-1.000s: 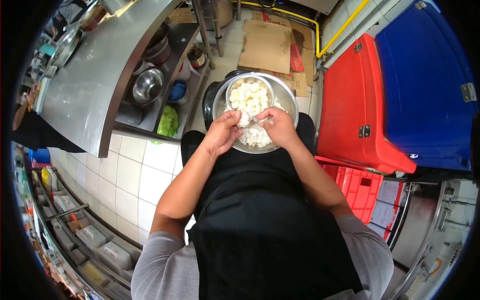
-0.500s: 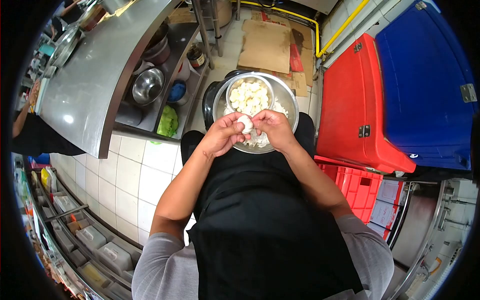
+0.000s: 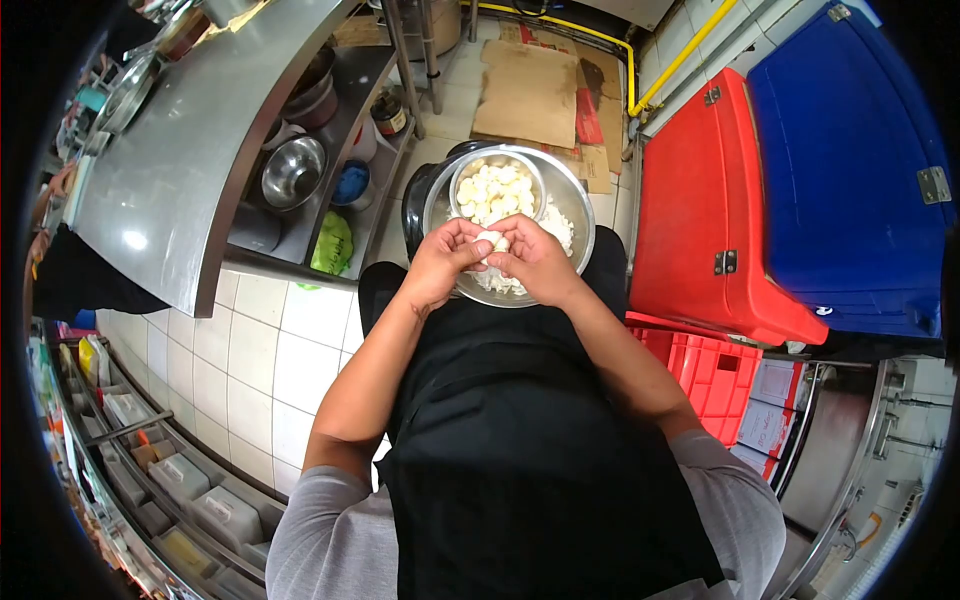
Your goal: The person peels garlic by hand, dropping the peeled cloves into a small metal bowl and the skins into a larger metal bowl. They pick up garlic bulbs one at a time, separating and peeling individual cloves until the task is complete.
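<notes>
Over a wide metal bowl (image 3: 584,205), both of my hands hold one whitish garlic bulb (image 3: 492,240). My left hand (image 3: 438,264) pinches it from the left with thumb and fingers. From the other side my right hand (image 3: 535,262) grips it, fingertips pressed close to those of the left. Inside the wide bowl sits a smaller metal bowl (image 3: 541,178) filled with pale peeled garlic cloves (image 3: 494,192). White papery pieces (image 3: 500,284) lie around it in the wide bowl, partly hidden under my hands.
A steel counter (image 3: 180,150) runs along the left, its lower shelf holding a metal bowl (image 3: 294,172) and a green bag (image 3: 333,243). Red (image 3: 690,190) and blue (image 3: 850,180) chests stand at right, above a red crate (image 3: 705,375). Cardboard (image 3: 525,95) lies ahead.
My right hand has shifted slightly left and its fingers have closed further over the garlic bulb, covering more of it. The bowls stay in place.
</notes>
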Motion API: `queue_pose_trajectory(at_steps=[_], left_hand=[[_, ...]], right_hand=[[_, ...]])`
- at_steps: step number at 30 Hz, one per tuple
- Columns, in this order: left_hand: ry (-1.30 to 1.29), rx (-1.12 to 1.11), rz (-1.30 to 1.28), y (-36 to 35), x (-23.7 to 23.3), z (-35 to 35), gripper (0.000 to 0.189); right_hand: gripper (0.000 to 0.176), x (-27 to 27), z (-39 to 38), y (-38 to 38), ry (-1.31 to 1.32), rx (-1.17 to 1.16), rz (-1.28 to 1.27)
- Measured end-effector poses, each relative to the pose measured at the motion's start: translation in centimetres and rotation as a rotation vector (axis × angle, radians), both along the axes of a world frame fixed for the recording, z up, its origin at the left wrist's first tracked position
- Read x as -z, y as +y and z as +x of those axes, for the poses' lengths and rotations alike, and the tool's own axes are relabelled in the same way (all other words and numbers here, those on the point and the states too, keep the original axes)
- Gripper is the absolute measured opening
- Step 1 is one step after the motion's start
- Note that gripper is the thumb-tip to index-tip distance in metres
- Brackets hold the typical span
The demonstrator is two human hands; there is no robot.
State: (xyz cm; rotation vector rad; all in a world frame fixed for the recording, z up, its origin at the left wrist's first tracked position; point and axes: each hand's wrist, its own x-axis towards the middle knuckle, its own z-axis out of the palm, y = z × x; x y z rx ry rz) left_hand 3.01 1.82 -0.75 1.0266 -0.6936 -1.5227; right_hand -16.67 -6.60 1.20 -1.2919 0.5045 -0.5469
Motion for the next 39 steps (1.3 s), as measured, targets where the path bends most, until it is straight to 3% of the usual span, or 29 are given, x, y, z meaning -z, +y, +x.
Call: queue_pose_trajectory(at_steps=[2,5,9,11,12,14,15,16,19,20,22,26,28,32,34,36,38,39], left_hand=[[0.058,-0.002,0.01,0.2,-0.1,0.1,0.017],[0.193,-0.023,-0.021,0.4,0.3,-0.7,0.019],[0.184,-0.048,-0.09,0.8,0.0,-2.0,0.018],[0.17,-0.042,-0.083,0.9,-0.2,-1.8,0.021],[0.172,-0.044,-0.082,0.9,-0.5,-1.4,0.021],[0.414,-0.041,-0.012,0.5,-1.1,-0.5,0.025],[0.411,-0.078,0.026,0.3,-1.7,-0.3,0.028],[0.409,-0.079,0.024,0.2,-1.7,0.0,0.028],[0.236,-0.103,0.153,0.0,-1.5,0.4,0.026],[0.235,-0.101,0.153,-0.3,-1.4,0.3,0.026],[-0.277,-0.1,0.183,-1.3,-2.1,-0.9,0.027],[-0.156,-0.141,0.161,-2.5,-3.4,-1.5,0.027],[-0.153,-0.147,0.144,-2.8,-4.1,-1.8,0.026],[-0.187,-0.235,0.136,-4.0,-3.4,-1.3,0.021],[-0.223,-0.222,0.078,-4.4,-2.3,-0.4,0.023],[-0.258,-0.206,0.019,-4.3,-2.3,-0.4,0.026],[-0.662,-0.347,-0.298,-3.7,-3.9,-1.4,0.026],[-0.663,-0.345,-0.295,-3.8,-3.6,-1.2,0.026]], right_hand=[[0.026,0.1,0.5,0.7,0.001,0.011,-0.062],[0.021,-0.7,1.0,2.0,0.11,0.196,-0.464],[0.017,1.8,1.1,1.6,0.107,0.326,-0.598],[0.012,2.4,1.5,1.6,0.134,0.329,-0.344],[0.012,3.2,1.5,1.3,0.135,0.326,-0.342],[0.006,4.4,1.5,0.0,-0.162,0.229,0.238],[0.011,3.8,1.5,-0.5,-0.185,0.203,0.28],[0.011,3.1,1.3,-0.9,-0.187,0.201,0.279],[0.037,2.2,0.3,-2.2,0.14,0.021,-0.155],[0.037,2.2,0.2,-2.3,0.14,0.023,-0.155],[0.026,1.1,0.3,-2.3,0.074,0.023,-0.077],[0.016,1.3,1.4,-2.8,-0.001,0.104,-0.126],[0.011,1.1,1.8,-3.8,0.088,0.118,-0.244],[0.008,1.0,2.4,-4.6,0.022,0.102,-0.262],[0.008,0.3,2.5,-4.8,-0.061,0.084,0.155],[0.009,-0.9,3.0,-4.5,-0.084,0.123,0.221],[0.01,-1.3,3.3,-4.2,-0.108,0.168,0.292],[0.009,-1.3,3.4,-4.2,-0.144,0.165,0.355]])
